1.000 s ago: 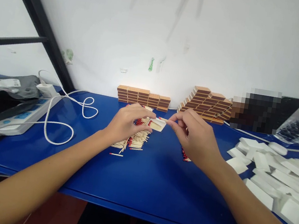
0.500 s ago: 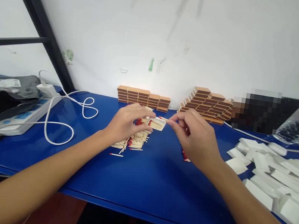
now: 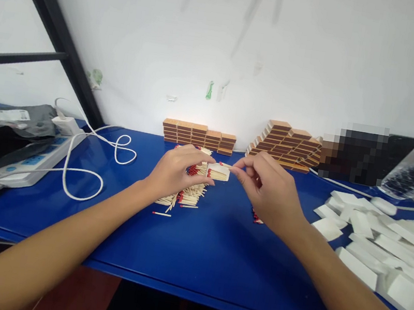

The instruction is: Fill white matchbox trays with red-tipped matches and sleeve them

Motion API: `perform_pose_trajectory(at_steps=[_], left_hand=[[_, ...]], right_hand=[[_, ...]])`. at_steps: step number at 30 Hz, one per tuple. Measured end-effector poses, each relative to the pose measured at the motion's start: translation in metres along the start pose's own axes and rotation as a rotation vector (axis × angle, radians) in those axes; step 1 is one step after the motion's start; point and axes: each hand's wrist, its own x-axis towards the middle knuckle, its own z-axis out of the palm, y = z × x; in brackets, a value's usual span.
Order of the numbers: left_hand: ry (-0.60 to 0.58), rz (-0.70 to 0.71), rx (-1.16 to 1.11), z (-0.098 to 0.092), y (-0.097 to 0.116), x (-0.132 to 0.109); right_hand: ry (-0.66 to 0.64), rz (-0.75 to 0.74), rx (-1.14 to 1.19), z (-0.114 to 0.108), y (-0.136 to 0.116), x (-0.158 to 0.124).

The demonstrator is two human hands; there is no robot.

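My left hand (image 3: 179, 170) grips a small white matchbox tray (image 3: 223, 169) at its left end, between thumb and fingers. Several red-headed matches (image 3: 218, 175) lie side by side along the near part of the tray. Between the thumb and index finger of my right hand (image 3: 270, 188) is a single match (image 3: 224, 165), its red head pointing left over the tray. Partly hidden by my left hand, a heap of loose matches (image 3: 193, 193) spreads on the table. More red match heads (image 3: 257, 217) show below my right hand.
Stacked matchboxes (image 3: 190, 134) stand against the wall, with a taller stack (image 3: 285, 145) farther right. White empty trays (image 3: 385, 241) are piled on the right of the blue table (image 3: 190, 262). A power strip (image 3: 33, 161) and white cables (image 3: 103, 180) lie left.
The tray is turned slightly, so its matches now lie more level and show more fully. My left thumb has shifted a little right. My right hand still pinches the match.
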Motion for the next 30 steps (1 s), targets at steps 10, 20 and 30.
perform_pose_trajectory(at_steps=[10, 20, 30], left_hand=[[0.006, 0.012, 0.013, 0.0016, -0.0032, -0.0007], [0.001, -0.004, 0.016, 0.0003, -0.0016, 0.0], [-0.012, 0.002, 0.013, 0.0004, -0.0027, -0.0003]], right_hand=[[-0.004, 0.015, 0.003, -0.0003, 0.0001, 0.0008], [-0.01, 0.016, -0.007, -0.0007, 0.0004, 0.0007], [-0.007, 0.018, 0.007, -0.0002, -0.0004, 0.0002]])
